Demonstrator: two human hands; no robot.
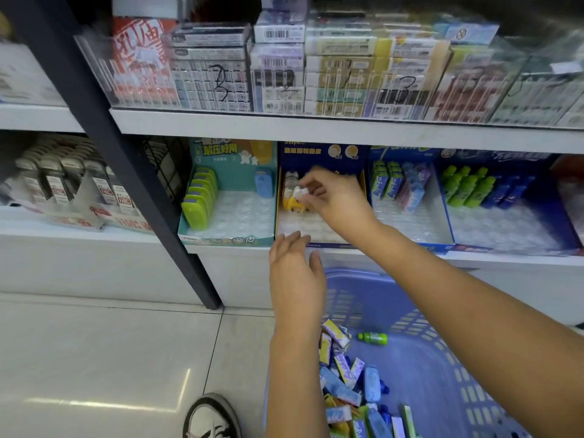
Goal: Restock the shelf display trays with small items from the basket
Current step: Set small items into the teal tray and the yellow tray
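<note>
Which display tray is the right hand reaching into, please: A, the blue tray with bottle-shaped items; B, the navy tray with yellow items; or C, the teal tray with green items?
B: the right hand pinches a small white item inside the navy tray, next to the yellow items standing there.

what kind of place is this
Most likely a small shop, perhaps its stationery aisle: clear bins of barcoded boxes on the upper shelf, branded display trays below, where the right hand pinches a small white item, and a purple basket of loose stock on the floor.
</note>
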